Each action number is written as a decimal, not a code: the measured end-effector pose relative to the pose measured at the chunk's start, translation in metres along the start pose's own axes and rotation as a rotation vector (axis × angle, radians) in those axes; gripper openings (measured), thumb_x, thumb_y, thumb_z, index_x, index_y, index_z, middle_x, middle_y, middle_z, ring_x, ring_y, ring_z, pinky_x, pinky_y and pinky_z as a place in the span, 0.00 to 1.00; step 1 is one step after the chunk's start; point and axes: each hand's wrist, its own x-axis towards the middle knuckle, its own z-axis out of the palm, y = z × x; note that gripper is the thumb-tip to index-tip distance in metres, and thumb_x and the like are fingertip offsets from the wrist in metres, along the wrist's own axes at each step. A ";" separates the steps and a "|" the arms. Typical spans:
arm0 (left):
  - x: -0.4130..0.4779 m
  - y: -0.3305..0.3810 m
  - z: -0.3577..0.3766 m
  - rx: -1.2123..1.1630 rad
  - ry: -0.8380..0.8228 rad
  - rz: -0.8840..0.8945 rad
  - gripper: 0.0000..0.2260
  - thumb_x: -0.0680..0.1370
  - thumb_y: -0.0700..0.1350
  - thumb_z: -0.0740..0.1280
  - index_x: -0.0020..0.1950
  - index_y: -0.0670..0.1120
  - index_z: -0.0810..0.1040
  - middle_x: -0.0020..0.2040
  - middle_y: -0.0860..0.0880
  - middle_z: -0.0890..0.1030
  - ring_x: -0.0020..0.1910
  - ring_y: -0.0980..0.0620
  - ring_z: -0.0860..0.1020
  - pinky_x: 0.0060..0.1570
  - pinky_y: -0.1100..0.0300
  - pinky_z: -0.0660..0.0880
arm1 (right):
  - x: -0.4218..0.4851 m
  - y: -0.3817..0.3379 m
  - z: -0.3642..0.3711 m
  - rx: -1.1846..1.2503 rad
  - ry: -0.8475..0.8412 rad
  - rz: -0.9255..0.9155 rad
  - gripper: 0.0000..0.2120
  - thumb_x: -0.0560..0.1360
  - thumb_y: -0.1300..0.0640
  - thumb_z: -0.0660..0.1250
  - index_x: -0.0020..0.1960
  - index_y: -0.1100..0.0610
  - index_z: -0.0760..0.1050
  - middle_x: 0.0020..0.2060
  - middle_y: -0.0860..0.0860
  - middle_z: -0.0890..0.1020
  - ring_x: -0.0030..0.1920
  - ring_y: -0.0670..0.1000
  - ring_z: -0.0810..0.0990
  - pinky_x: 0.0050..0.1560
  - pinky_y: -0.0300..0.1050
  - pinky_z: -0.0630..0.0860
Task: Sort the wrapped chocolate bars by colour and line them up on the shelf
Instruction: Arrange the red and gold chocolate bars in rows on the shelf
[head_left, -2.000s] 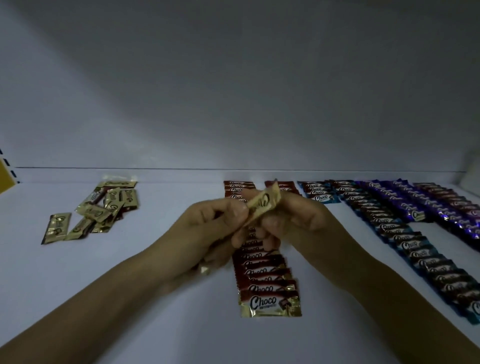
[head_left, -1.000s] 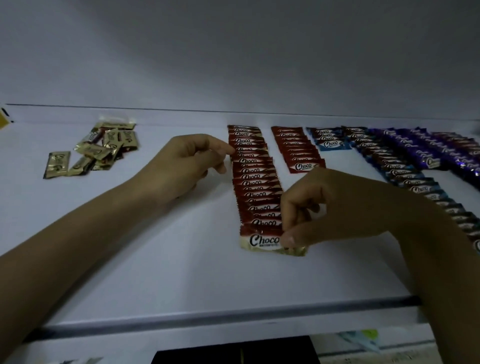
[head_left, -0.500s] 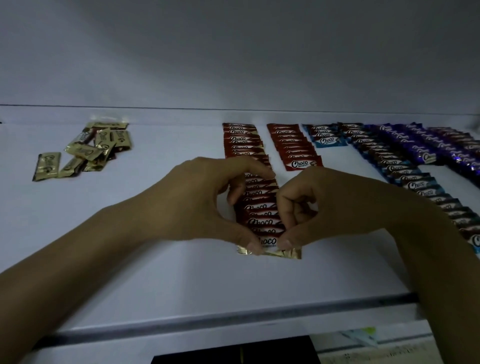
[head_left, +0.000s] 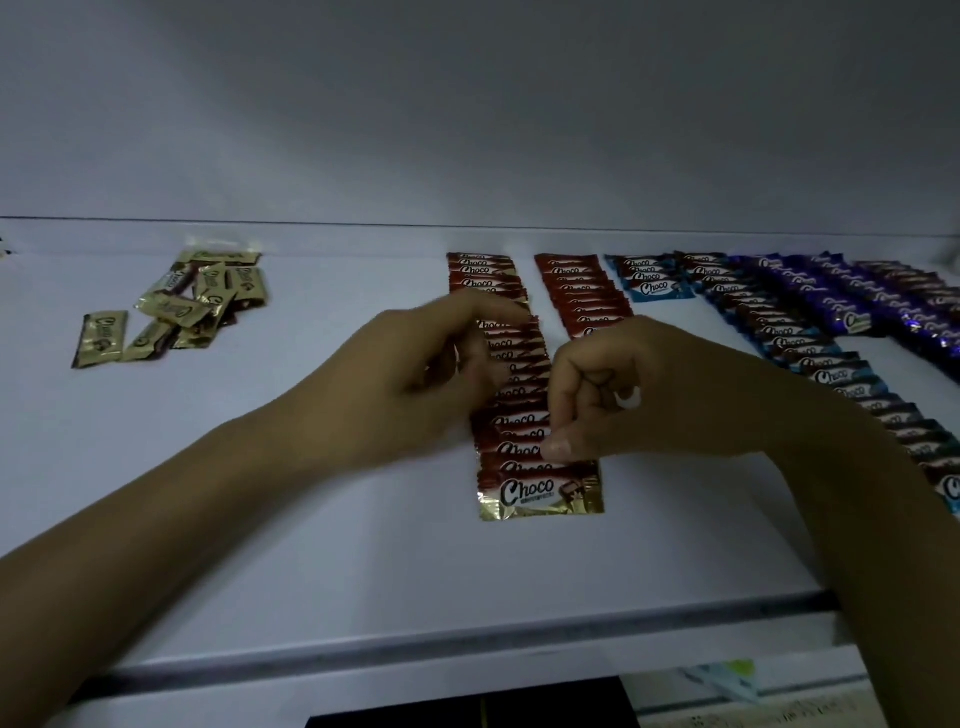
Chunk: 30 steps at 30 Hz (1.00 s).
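Left hand (head_left: 415, 379) — blurred over red row (head_left: 519, 452)

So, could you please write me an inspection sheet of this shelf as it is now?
Surface: white shelf, dimly lit.
Job's things: gold bars heaped loose at left; long red row mid-shelf, a gold-edged bar at its front; short red row beside it; blue rows and purple rows at right.
Clutter: nothing seen.
Grippers: left hand blurred, fingers loosely bent over the long red row, empty; right hand curled, thumb on that row.
Cables: nothing seen.
Surroundings: grey back wall; dark shape below the shelf edge.
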 end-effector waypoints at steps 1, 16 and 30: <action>0.002 0.000 0.000 -0.126 0.069 -0.034 0.12 0.78 0.45 0.61 0.59 0.55 0.75 0.38 0.55 0.80 0.33 0.59 0.76 0.33 0.70 0.69 | 0.000 -0.001 0.000 0.031 0.032 -0.010 0.07 0.71 0.56 0.73 0.35 0.50 0.77 0.32 0.52 0.82 0.30 0.40 0.77 0.34 0.36 0.74; 0.018 -0.002 -0.001 -0.848 0.156 -0.049 0.16 0.81 0.49 0.57 0.68 0.52 0.71 0.63 0.55 0.79 0.65 0.57 0.74 0.61 0.65 0.73 | 0.017 -0.020 0.027 0.358 0.384 -0.075 0.05 0.71 0.59 0.70 0.38 0.50 0.79 0.34 0.44 0.82 0.36 0.44 0.82 0.38 0.35 0.78; 0.013 -0.011 0.009 -0.346 0.233 -0.029 0.08 0.72 0.52 0.70 0.42 0.48 0.78 0.39 0.52 0.84 0.38 0.57 0.81 0.37 0.65 0.76 | 0.023 -0.015 0.017 0.580 0.562 -0.012 0.02 0.73 0.62 0.67 0.42 0.59 0.78 0.35 0.47 0.83 0.37 0.44 0.82 0.37 0.32 0.76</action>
